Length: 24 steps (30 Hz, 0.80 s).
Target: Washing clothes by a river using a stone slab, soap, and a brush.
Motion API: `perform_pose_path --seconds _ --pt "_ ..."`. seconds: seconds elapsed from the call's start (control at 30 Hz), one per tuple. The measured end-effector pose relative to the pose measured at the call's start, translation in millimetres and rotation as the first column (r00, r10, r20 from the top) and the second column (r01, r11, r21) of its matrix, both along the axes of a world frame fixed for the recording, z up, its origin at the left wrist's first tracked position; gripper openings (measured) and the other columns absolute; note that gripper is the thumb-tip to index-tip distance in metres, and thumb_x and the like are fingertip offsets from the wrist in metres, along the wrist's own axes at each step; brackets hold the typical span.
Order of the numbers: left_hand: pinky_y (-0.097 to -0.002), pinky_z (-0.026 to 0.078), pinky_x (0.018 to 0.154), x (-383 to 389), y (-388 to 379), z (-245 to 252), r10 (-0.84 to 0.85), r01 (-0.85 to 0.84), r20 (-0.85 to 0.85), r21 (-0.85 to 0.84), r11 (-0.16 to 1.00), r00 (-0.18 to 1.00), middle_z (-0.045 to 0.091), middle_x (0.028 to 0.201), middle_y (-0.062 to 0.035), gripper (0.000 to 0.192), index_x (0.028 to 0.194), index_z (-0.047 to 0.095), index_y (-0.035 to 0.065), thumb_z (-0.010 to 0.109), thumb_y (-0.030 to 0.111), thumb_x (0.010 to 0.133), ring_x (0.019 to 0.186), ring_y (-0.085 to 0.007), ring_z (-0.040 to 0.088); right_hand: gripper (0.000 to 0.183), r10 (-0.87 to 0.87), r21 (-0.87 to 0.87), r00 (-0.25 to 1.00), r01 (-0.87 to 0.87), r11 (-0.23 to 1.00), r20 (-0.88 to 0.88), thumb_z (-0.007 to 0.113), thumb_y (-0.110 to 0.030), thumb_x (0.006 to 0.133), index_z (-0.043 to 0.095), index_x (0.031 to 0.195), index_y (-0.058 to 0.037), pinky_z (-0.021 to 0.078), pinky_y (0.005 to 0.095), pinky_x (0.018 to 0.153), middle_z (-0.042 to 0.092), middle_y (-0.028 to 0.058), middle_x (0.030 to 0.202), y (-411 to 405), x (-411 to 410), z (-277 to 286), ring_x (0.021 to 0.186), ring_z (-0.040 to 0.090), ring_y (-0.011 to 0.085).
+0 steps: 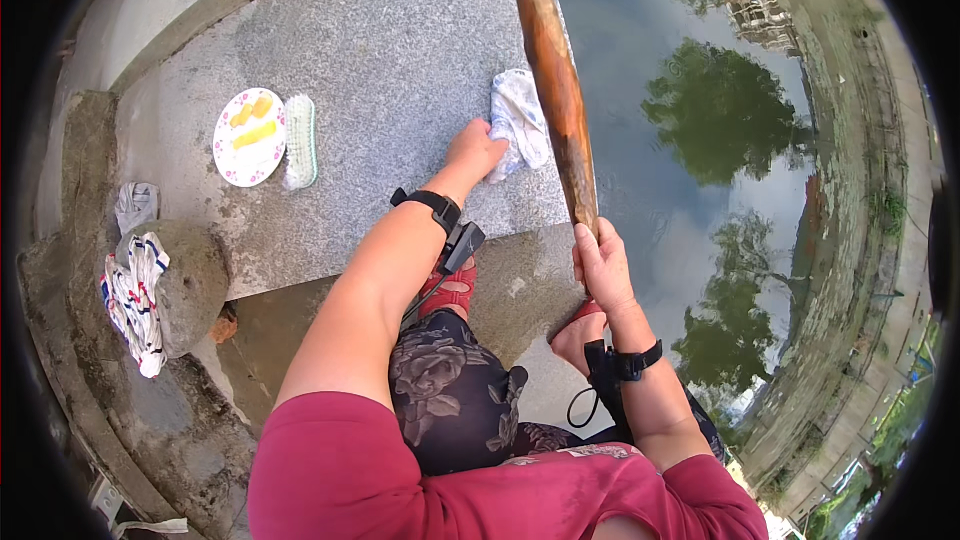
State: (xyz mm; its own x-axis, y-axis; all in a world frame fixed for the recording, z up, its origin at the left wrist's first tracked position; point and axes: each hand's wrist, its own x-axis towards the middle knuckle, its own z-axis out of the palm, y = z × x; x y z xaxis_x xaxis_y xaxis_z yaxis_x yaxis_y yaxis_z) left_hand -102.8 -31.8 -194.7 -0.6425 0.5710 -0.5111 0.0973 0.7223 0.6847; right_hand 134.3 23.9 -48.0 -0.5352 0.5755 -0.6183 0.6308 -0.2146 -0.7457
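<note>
My left hand (477, 152) grips the lower left edge of a folded, blue-patterned white cloth (517, 119) lying on a grey granite slab (375, 52). In my right hand (606, 264) is the narrow end of a wooden bat (556, 89), raised over the slab's right edge and partly covering the cloth's right side. Further left on the slab are a floral plate (250, 165) with several yellow pieces, likely soap, and a white scrubbing brush (301, 142) beside it.
Water (630, 165) lies directly right of the slab. A rounded stone (195, 288) at the left bears a striped cloth (142, 300); a grey cloth (137, 206) lies just above it. A concrete wall (187, 7) stands at the upper left. My feet in red sandals (452, 292) are below the slab.
</note>
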Motion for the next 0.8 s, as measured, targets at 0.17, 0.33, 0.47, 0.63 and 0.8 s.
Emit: perform_pose_path --seconds 0.17,0.33,0.47,0.63,0.8 --pt "-0.0399 0.050 0.080 -5 -3 -7 0.039 -0.045 0.100 0.058 0.997 0.994 0.067 0.098 -0.0189 0.043 0.103 0.062 0.0031 0.067 0.032 0.071 0.093 -0.0340 0.064 0.059 0.092 0.377 0.679 0.284 0.882 -0.728 0.051 -0.062 0.087 0.048 0.105 -0.0049 0.0312 0.0216 0.040 0.049 0.0037 0.067 45 -80 164 0.047 0.044 0.0099" --pt "-0.0386 0.050 0.072 -15 -24 -3 0.139 -0.153 0.101 0.141 0.978 0.985 0.067 0.084 -0.0165 0.038 0.093 0.062 0.0009 0.067 0.030 0.069 0.080 -0.0302 0.065 0.071 0.167 0.337 0.397 0.406 0.849 -0.902 0.055 -0.072 0.076 0.044 0.106 -0.0090 0.0411 0.0270 0.048 0.051 0.0075 0.075 52 -102 184 0.054 0.049 0.0155" --pt "-0.0385 0.050 0.074 -8 -9 15 0.130 -0.161 0.253 0.106 0.981 0.959 0.066 0.085 -0.0193 0.035 0.091 0.062 0.0003 0.067 0.026 0.068 0.083 -0.0322 0.064 0.041 0.062 0.583 0.991 0.018 0.812 -0.117 0.064 -0.037 0.086 0.044 0.102 -0.0046 0.0494 0.0389 0.067 0.058 0.0165 0.078 2 13 -76 0.069 0.061 0.0312" --pt "-0.0401 0.050 0.079 -12 -32 -2 0.093 -0.093 0.009 0.104 0.990 0.996 0.066 0.091 -0.0227 0.038 0.096 0.062 0.0001 0.067 0.025 0.068 0.090 -0.0346 0.064 0.035 0.184 0.329 0.957 -0.252 0.910 0.224 0.064 -0.032 0.087 0.048 0.095 -0.0021 0.0472 0.0381 0.055 0.055 0.0124 0.064 -21 32 -76 0.057 0.057 0.0254" --pt "-0.0400 0.049 0.081 -6 -19 1 0.085 -0.077 -0.086 0.095 0.993 0.993 0.066 0.096 -0.0208 0.040 0.102 0.062 0.0012 0.065 0.025 0.070 0.093 -0.0345 0.063 0.028 -0.034 0.176 0.906 0.118 0.977 -0.421 0.054 -0.032 0.095 0.048 0.103 -0.0058 0.0361 0.0202 0.044 0.050 -0.0008 0.064 21 -32 90 0.048 0.044 0.0054"
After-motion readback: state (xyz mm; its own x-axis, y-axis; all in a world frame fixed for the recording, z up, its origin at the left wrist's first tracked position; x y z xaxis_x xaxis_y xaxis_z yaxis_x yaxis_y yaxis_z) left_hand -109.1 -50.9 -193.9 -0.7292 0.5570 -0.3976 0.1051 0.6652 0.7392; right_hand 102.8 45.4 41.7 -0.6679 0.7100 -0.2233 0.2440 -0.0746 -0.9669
